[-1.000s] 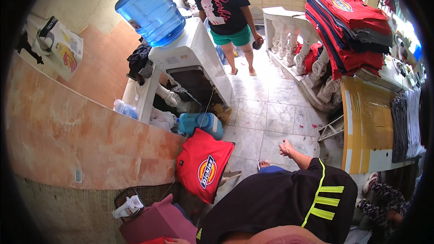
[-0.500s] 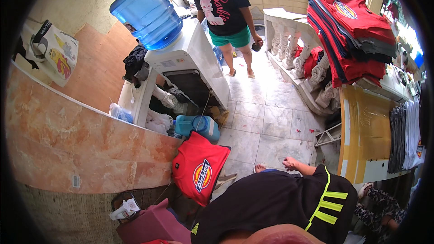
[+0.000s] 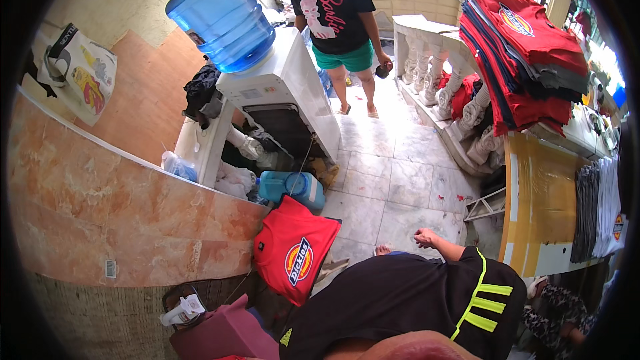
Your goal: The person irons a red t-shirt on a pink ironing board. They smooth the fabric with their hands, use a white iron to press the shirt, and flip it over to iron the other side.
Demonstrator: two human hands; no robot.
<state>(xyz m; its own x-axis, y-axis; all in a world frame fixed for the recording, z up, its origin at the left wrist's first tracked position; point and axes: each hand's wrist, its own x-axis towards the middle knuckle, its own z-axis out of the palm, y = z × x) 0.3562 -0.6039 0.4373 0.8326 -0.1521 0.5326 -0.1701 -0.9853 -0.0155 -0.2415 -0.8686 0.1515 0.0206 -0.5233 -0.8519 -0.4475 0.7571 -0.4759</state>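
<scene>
Below me, the tiled floor (image 3: 400, 180) carries a white water dispenser (image 3: 280, 100); just beside its base lies a blue jug (image 3: 293, 187).
</scene>
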